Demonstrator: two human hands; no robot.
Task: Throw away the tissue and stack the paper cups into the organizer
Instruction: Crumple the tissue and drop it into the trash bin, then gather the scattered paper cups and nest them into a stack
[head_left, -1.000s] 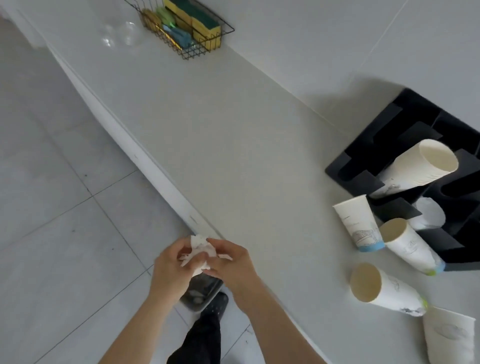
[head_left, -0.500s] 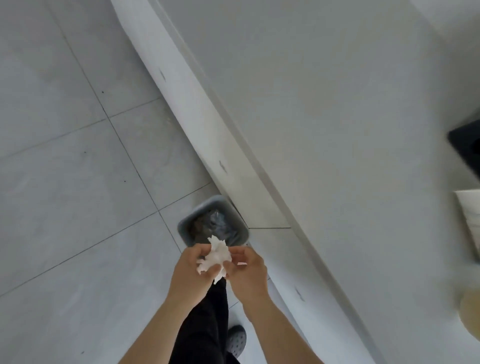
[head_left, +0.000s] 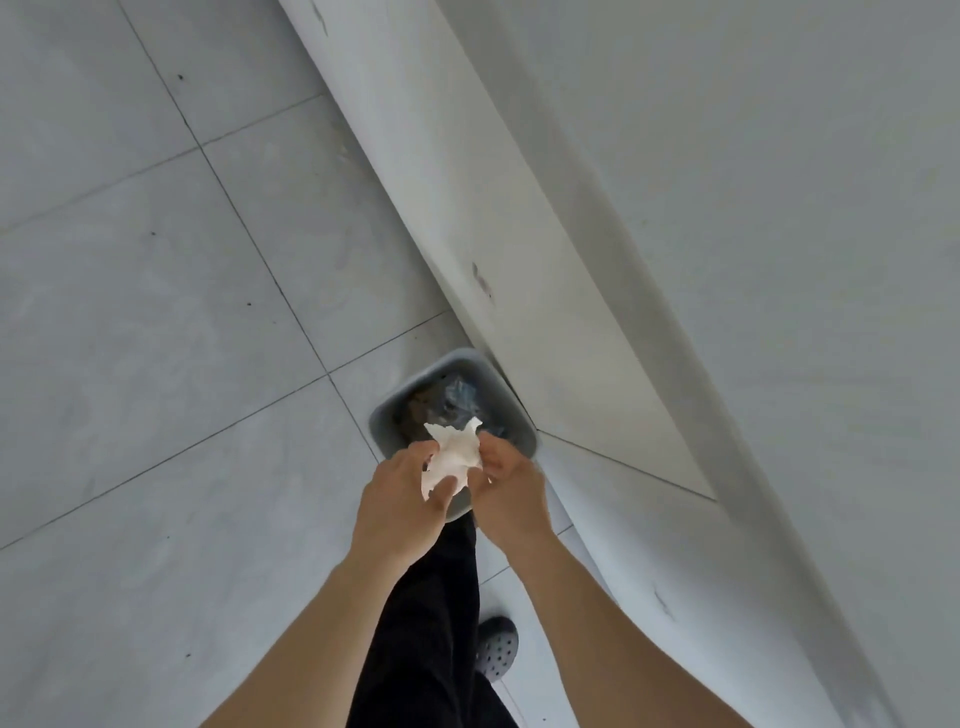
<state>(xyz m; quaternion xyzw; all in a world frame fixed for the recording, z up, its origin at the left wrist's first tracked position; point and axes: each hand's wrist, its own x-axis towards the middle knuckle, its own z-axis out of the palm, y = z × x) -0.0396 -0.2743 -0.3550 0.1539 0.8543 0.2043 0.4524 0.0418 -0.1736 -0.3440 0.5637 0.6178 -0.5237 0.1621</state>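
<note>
A crumpled white tissue (head_left: 451, 456) is pinched between both hands, directly over the near part of a small grey bin (head_left: 415, 384) on the floor. My left hand (head_left: 397, 503) grips the tissue's lower left side with thumb and fingers. My right hand (head_left: 506, 491) holds its right edge. The bin has a dark liner and some dark rubbish inside. The paper cups and the organizer are out of view.
The white counter top (head_left: 753, 208) runs diagonally across the right side, its front panel (head_left: 467, 218) dropping to the floor right beside the bin. Grey floor tiles (head_left: 156, 312) spread to the left. My dark trouser leg (head_left: 431, 623) and a grey shoe (head_left: 497, 647) are below the hands.
The view has swung from the counter down to the floor, so cups and organizer dropped out of sight. Both hands carried the tissue off the counter edge to above the bin.
</note>
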